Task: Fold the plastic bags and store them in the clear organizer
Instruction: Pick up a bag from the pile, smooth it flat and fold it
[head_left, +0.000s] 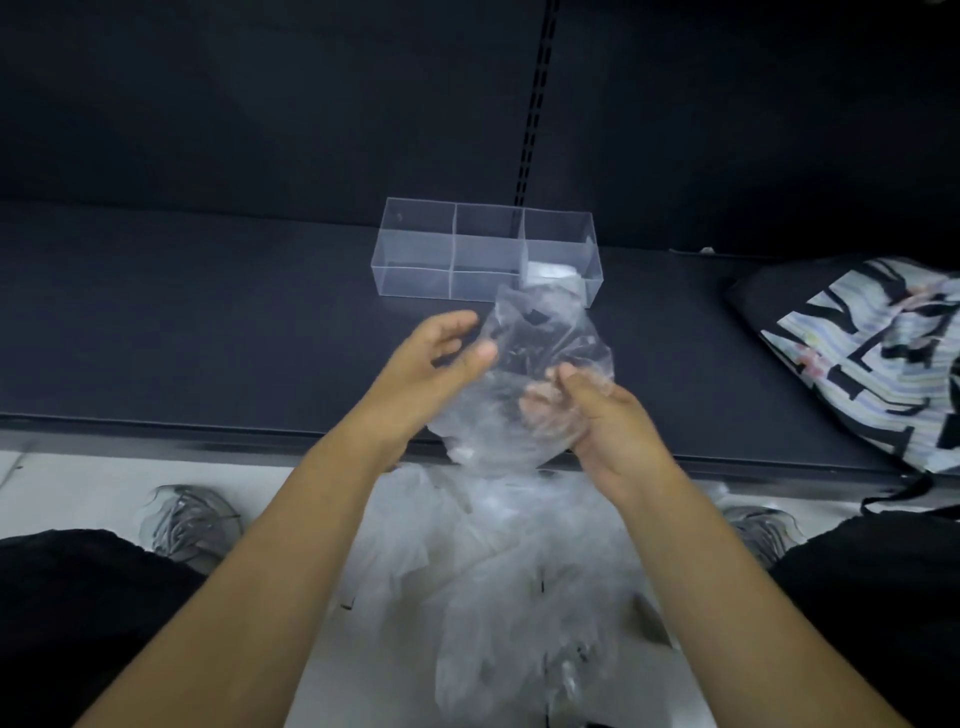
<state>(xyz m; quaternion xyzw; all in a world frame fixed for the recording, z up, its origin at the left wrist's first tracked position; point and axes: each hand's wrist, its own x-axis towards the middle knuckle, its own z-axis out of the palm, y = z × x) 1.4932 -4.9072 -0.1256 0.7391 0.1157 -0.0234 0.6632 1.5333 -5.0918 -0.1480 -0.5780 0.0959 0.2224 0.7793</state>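
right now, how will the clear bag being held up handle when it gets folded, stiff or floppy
Probably floppy: the plastic bag crumples and sags around the right hand gripping it. Likely very light, since that one grip holds it up while the left hand is open beside it. Its glossy film may be slippery and spring back open.

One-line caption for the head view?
The right hand grips a plastic bag, left hand beside it, before the clear organizer on a shelf.
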